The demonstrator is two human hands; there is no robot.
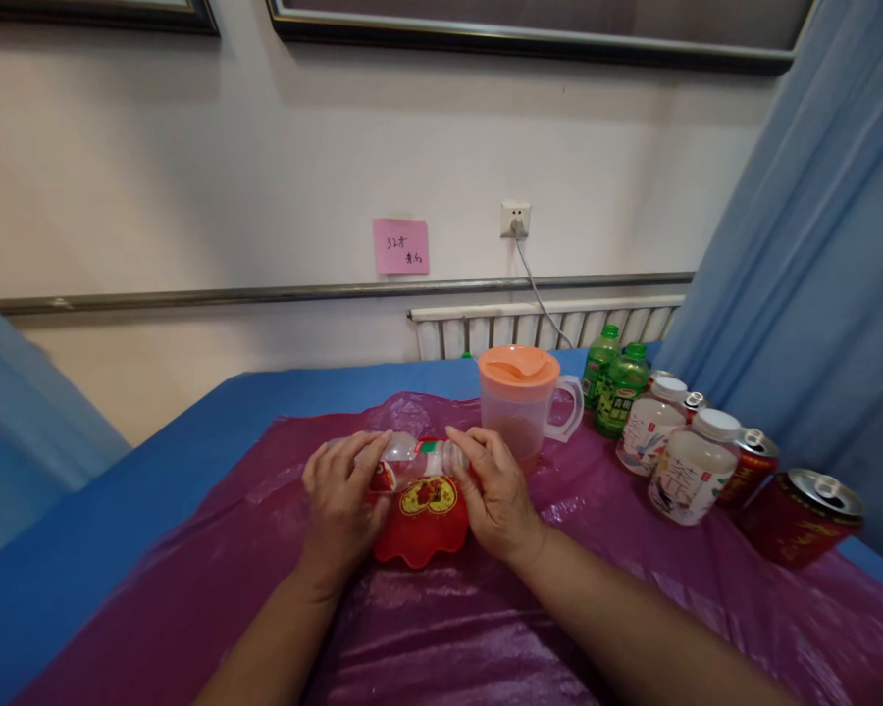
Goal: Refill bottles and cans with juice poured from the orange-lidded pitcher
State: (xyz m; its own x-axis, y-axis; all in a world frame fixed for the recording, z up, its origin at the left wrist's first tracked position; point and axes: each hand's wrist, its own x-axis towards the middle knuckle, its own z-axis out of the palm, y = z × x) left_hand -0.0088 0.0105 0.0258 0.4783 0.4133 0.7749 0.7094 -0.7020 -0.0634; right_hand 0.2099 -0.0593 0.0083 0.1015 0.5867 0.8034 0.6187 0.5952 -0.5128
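Observation:
A clear plastic bottle [403,449] with a red label lies sideways between my two hands, above a red scalloped plate [421,534] with a yellow print. My left hand [345,490] wraps over the bottle's left end. At the other end, close to a green and white patch, my right hand [496,490] pinches the bottle between thumb and fingers. My palms hide part of both ends. Just behind my right hand stands a translucent pitcher [515,412] with an orange lid and a handle on its right.
Purple plastic sheeting [213,579] covers much of the blue surface [36,579]. On the right stand green bottles [622,392], white-capped bottles [692,471] and red cans [802,520]. Blue curtains [816,265] hang at the sides. A cord [537,289] runs down from the wall socket.

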